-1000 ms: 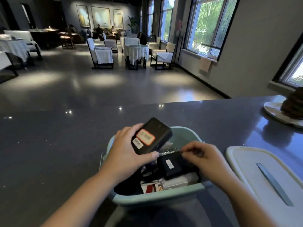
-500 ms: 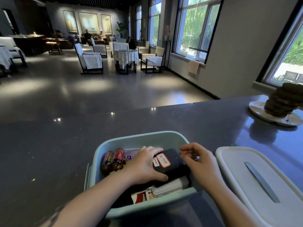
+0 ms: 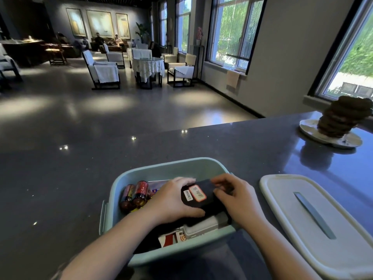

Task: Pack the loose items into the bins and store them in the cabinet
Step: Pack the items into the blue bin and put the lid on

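Two hands settle a black box (image 3: 201, 201) into a teal bin (image 3: 181, 168) on the worktop (image 3: 70, 178); the left hand (image 3: 171, 201) has its grip around the near end, while the right hand (image 3: 232, 196) pinches the far end, apparently to seat it flat above other items. Batteries (image 3: 135, 195) lie left inside, and the lid (image 3: 323, 223) waits off just right of the bin, likely for closing.

My arms are bare from the wrists to where the picture cuts them off at the bottom edge; no sleeve shows on either. My left hand (image 3: 173, 201) and right hand (image 3: 234, 201) wear no gloves. I see no ring, watch or band on the fingers and wrists that show. My nails are short and plain.
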